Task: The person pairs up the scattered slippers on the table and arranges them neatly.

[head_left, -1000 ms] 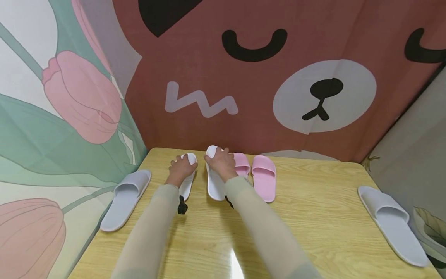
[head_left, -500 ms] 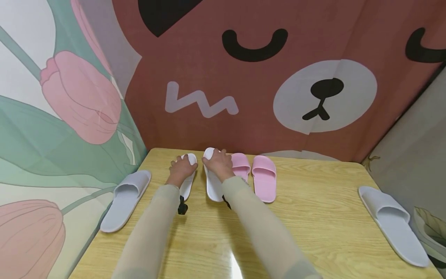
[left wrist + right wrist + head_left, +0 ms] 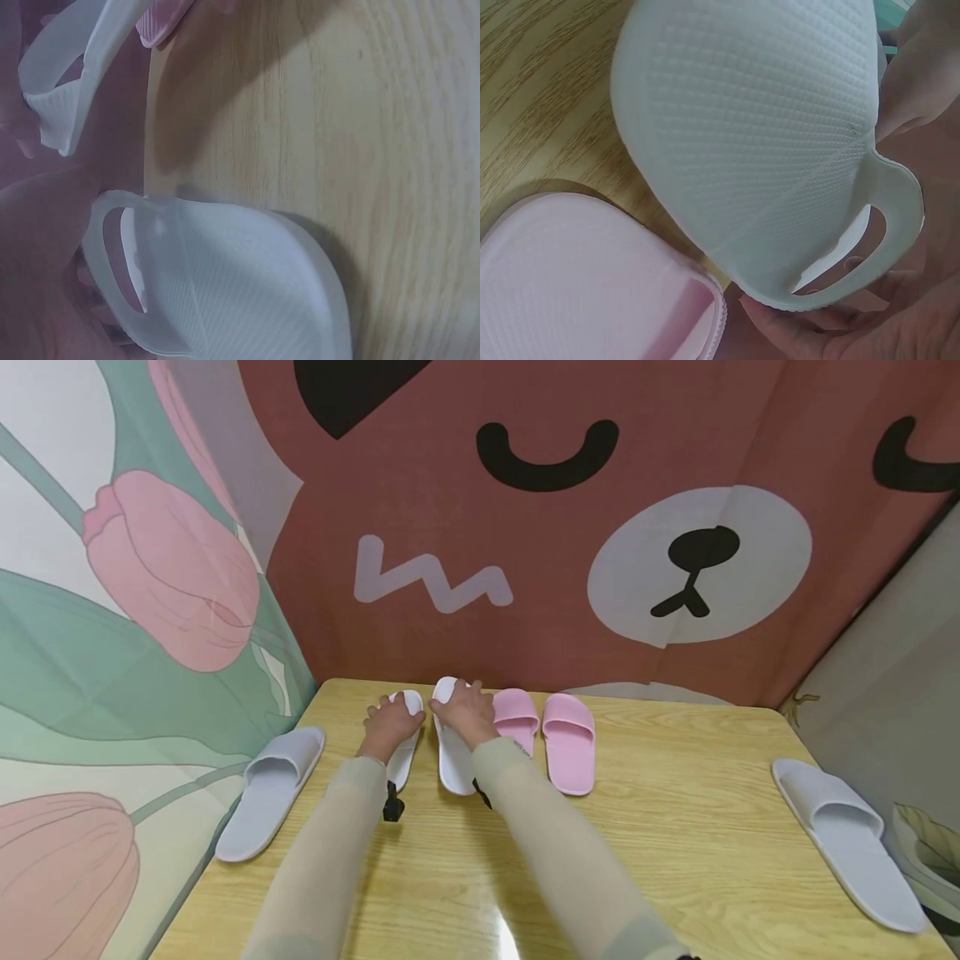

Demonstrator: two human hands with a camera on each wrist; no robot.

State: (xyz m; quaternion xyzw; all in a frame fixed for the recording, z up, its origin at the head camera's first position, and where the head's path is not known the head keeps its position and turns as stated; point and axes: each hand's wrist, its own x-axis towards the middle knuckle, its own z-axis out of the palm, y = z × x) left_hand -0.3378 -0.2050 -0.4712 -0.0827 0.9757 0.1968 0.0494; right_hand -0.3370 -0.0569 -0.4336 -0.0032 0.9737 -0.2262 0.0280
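Observation:
My left hand [image 3: 390, 725] grips the strap end of a white slipper [image 3: 405, 762] near the table's back edge. This slipper [image 3: 240, 285] lies with its sole along the table in the left wrist view. To its right, my right hand [image 3: 467, 712] holds a second white slipper [image 3: 453, 764] by the strap. That second slipper [image 3: 105, 45] shows raised and tilted in the left wrist view. In the right wrist view, fingers [image 3: 795, 330] curl at the strap of the white slipper [image 3: 750, 150]. Both hands cover most of the straps in the head view.
Beside the right hand sit two pink slippers, the nearer one [image 3: 516, 710] partly hidden and the other [image 3: 570, 752] fully visible. A white slipper [image 3: 273, 789] lies at the left edge of the wooden table [image 3: 690, 843], another [image 3: 847, 843] at the right edge. A bear-print cloth [image 3: 420, 643] hangs behind.
My right hand has moved a little to the left with its white slipper, closer to the left one. More of the nearer pink slipper shows. The left hand stays in place.

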